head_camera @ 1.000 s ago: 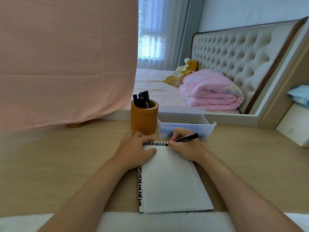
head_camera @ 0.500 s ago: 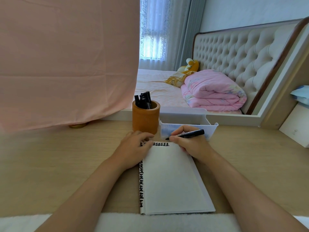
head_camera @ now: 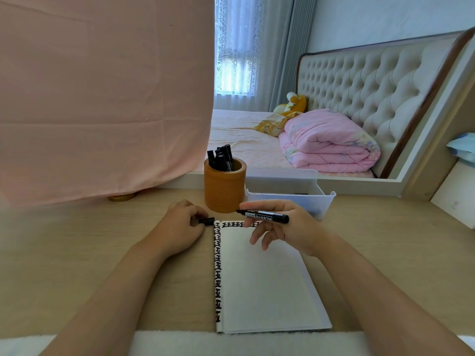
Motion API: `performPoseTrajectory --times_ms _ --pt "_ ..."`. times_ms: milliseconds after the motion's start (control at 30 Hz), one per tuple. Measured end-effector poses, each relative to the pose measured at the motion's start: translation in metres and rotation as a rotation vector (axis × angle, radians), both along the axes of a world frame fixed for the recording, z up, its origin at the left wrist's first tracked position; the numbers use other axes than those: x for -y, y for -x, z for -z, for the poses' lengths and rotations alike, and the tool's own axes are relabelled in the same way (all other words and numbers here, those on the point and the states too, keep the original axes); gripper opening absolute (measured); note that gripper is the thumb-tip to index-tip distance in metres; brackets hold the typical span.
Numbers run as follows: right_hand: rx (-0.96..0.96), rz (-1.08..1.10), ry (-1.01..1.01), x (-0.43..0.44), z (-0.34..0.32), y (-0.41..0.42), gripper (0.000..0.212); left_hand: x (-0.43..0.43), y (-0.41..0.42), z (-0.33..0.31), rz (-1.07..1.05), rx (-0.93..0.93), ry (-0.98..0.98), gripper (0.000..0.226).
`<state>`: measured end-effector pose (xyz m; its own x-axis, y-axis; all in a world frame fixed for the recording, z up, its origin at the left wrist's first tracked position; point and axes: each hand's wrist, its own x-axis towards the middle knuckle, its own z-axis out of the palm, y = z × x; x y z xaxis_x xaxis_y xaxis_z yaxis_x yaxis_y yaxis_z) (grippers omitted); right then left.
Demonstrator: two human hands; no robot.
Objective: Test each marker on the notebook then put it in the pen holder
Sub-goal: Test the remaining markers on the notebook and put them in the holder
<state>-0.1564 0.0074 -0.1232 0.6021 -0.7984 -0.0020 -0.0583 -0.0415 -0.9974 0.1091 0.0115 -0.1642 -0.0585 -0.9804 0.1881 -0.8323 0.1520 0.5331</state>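
Since a moment ago the marker (head_camera: 264,216) has lifted off the page and now lies level in the air above the top edge of the notebook (head_camera: 264,283), its bare tip pointing left toward the pen holder (head_camera: 224,191); the right hand (head_camera: 290,227) pinches it between thumb and forefinger, the other fingers hanging loosely spread beneath. The left hand (head_camera: 180,227) has slid off the notebook's corner onto the table (head_camera: 77,253); its curled fingers hold a black cap (head_camera: 207,221) just beside the notebook's top left corner.

The notebook lies open and flat, a white page up, a black patterned strip along its left and top edges; its near edge meets a white fleecy strip (head_camera: 180,343). The pen holder stands just beyond the top left corner, several black markers (head_camera: 223,160) upright inside; a white plastic tray (head_camera: 290,199) sits just beside it on the right, behind the right hand. Bare tabletop spreads on both sides of the forearms; a pink cloth (head_camera: 102,98) hangs over the far left.
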Motion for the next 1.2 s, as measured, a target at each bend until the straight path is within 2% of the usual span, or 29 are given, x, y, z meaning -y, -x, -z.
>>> performPoseTrajectory --times_ms 133,200,333,467,633,867,1067,1200 --pt "-0.007 -0.012 -0.071 -0.003 -0.001 -0.003 0.043 -0.001 0.000 0.000 -0.025 -0.006 0.057 0.015" --pt "-0.036 0.008 -0.048 -0.004 -0.002 -0.005 0.034 -0.002 0.000 -0.002 -0.042 -0.059 0.124 0.016" --pt "-0.222 0.124 0.227 -0.002 -0.001 -0.010 0.014 -0.007 0.008 -0.011 -0.039 -0.214 0.256 0.020" --pt "-0.451 0.374 0.541 0.003 0.007 -0.016 0.022 -0.010 0.018 -0.011 0.030 -0.272 0.266 0.021" --pt "-0.581 0.485 0.812 0.004 0.013 -0.015 0.018 -0.011 0.024 -0.011 0.071 -0.254 0.235 0.020" --pt "-0.587 0.463 0.888 0.005 0.012 -0.012 0.017 -0.014 0.029 -0.015 0.116 -0.247 0.229 0.019" --pt "-0.564 0.347 0.931 0.002 0.009 -0.014 0.020 -0.018 0.038 -0.022 0.177 -0.241 0.200 0.016" --pt "-0.612 0.356 0.975 0.000 0.007 -0.015 0.020 -0.019 0.042 -0.027 0.198 -0.241 0.129 0.017"
